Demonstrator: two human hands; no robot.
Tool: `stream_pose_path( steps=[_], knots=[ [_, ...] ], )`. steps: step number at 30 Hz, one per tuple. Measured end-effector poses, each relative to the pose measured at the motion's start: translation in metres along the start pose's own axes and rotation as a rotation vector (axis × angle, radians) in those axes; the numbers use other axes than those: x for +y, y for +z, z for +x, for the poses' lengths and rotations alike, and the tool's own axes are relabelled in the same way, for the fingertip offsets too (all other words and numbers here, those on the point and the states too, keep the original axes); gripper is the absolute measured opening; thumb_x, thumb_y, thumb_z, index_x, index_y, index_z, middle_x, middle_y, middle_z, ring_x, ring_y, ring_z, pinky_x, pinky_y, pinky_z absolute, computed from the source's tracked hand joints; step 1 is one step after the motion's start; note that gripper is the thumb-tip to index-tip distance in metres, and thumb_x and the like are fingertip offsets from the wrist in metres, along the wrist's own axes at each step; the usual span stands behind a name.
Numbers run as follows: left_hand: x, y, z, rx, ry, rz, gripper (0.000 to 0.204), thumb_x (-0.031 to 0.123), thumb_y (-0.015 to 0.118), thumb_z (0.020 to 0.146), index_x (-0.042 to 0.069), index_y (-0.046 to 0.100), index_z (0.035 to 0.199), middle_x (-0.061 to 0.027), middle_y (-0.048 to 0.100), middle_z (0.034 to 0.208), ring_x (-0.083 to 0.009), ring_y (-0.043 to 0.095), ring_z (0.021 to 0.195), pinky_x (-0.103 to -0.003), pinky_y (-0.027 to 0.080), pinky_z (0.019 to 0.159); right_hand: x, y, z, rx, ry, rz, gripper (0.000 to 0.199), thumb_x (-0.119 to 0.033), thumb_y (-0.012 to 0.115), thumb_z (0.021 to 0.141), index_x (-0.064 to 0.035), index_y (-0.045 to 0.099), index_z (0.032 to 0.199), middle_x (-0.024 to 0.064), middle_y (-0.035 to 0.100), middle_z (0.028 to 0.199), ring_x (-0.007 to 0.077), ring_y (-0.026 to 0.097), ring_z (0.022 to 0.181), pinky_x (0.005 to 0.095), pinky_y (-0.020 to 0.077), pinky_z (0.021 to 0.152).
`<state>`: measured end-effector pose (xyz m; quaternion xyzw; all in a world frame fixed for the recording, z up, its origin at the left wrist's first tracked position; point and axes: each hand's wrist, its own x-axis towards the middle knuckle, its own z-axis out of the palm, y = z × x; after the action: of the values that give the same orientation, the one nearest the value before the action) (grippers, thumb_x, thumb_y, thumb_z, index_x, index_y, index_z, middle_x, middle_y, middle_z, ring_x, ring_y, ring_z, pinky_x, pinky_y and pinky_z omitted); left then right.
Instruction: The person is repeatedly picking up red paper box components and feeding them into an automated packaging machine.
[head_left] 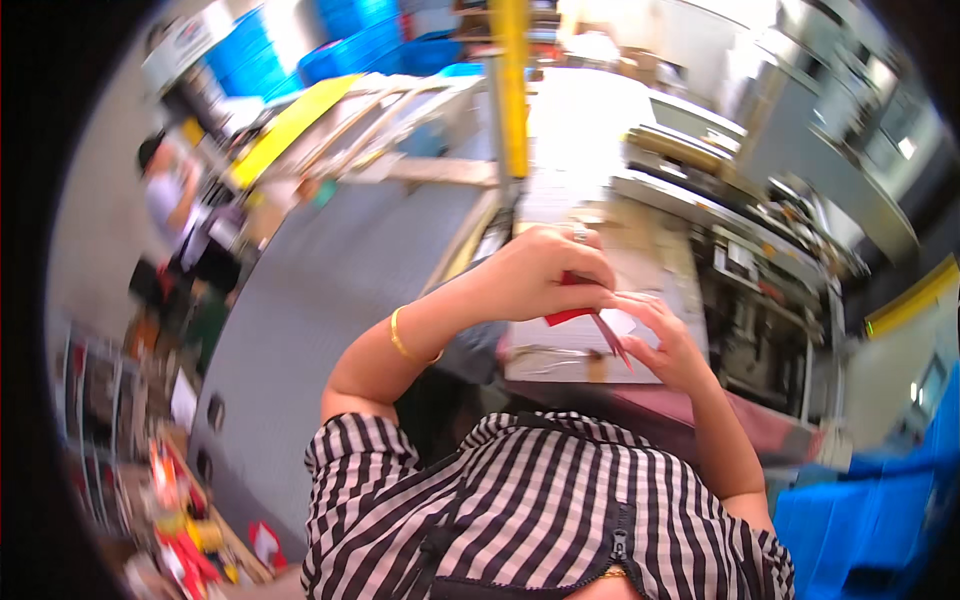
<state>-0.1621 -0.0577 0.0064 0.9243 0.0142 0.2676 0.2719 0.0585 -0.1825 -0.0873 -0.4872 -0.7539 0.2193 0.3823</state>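
Both of my hands meet above the near end of a work table covered in pale board. My left hand, with a gold bangle on its wrist, is closed with fingertips pinched on some thin red sheets. Their lower edges fan out toward my right hand. The right thumb and fingers curl round that fanned side, close to the left fingertips. A small white patch shows between the hands; what it is I cannot make out. Motion blur and the fingers hide part of the sheets.
To the right of the table stands a machine with metal rails. A yellow post rises beyond my left hand. A grey board surface lies to the left. Blue crates are at the lower right. Another person is far left.
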Motion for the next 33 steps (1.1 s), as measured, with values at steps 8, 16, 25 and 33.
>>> stream_pose_path(
  steps=[8, 16, 25, 33],
  knots=[
    [0.025, 0.04, 0.101, -0.378, -0.042, -0.195, 0.015, 0.014, 0.08, 0.075, 0.007, 0.071, 0.084, -0.0095, 0.066, 0.099, -0.0231, 0.06, 0.097, -0.037, 0.047, 0.087, 0.009, -0.085, -0.079, 0.115, 0.258, 0.402, 0.065, -0.033, 0.073, 0.082, -0.0071, 0.049, 0.137, 0.0154, 0.054, 0.133, 0.0286, 0.047, 0.125, 0.0388, 0.0347, 0.107],
    [-0.07, 0.096, 0.138, -0.306, -0.053, 0.062, 0.053, 0.034, 0.089, 0.061, 0.014, 0.064, 0.103, -0.0097, 0.049, 0.126, -0.0342, 0.036, 0.128, -0.048, 0.035, 0.105, 0.068, -0.148, -0.053, 0.331, 0.136, -0.231, 0.093, -0.044, 0.084, 0.066, -0.0047, 0.043, 0.14, 0.013, 0.05, 0.136, 0.0333, 0.04, 0.127, 0.0442, 0.0321, 0.108],
    [-0.187, 0.102, 0.294, -0.11, -0.139, -0.076, 0.074, 0.024, 0.084, 0.072, 0.008, 0.047, 0.134, -0.0122, 0.052, 0.135, -0.0221, 0.057, 0.108, -0.036, 0.045, 0.098, 0.185, -0.293, 0.031, 0.198, 0.446, 0.101, 0.092, -0.037, 0.08, 0.074, -0.0071, 0.033, 0.147, 0.0146, 0.05, 0.131, 0.0236, 0.049, 0.12, 0.0378, 0.0357, 0.106],
    [-0.226, 0.073, 0.401, -0.006, -0.002, -0.045, 0.1, 0.041, 0.086, 0.069, 0.011, 0.032, 0.147, -0.0144, 0.06, 0.123, -0.0273, 0.054, 0.116, -0.04, 0.04, 0.103, 0.235, -0.378, 0.092, 0.323, 0.176, -0.298, 0.088, -0.042, 0.08, 0.075, -0.0151, 0.036, 0.147, 0.0121, 0.056, 0.125, 0.023, 0.049, 0.124, 0.0445, 0.0309, 0.11]
  ],
)
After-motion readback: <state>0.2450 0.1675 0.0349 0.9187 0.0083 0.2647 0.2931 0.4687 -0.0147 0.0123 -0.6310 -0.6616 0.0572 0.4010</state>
